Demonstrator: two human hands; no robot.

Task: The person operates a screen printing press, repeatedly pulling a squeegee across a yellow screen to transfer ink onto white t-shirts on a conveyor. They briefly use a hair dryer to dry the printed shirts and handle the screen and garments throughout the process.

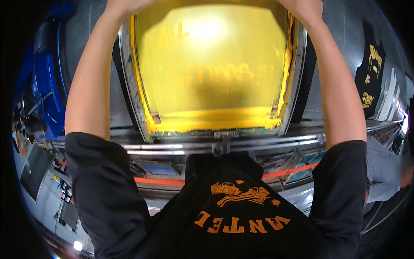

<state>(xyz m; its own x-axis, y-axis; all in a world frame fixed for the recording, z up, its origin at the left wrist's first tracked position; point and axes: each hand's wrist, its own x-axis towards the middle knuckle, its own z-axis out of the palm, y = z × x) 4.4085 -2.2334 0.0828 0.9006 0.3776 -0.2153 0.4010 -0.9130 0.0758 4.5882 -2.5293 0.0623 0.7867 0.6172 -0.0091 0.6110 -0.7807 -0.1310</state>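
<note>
A screen-printing frame (211, 93) lies before me, its mesh coated with translucent yellow ink. Thicker yellow ink is built up along its near edge and down both sides. Both my arms reach forward along its sides to the far end. My left hand (131, 5) is at the frame's far left corner and my right hand (305, 7) at the far right corner. The upper edge of the picture cuts off both hands, so their fingers and anything in them are hidden. Black fabric (308, 82) shows beside the frame on the right.
A black garment (371, 71) with yellow print lies at the far right on a grey surface. Metal rails (181, 149) run across between me and the frame. Blue machinery (47, 82) stands at the left. Another person in grey clothing (383, 170) is at the right.
</note>
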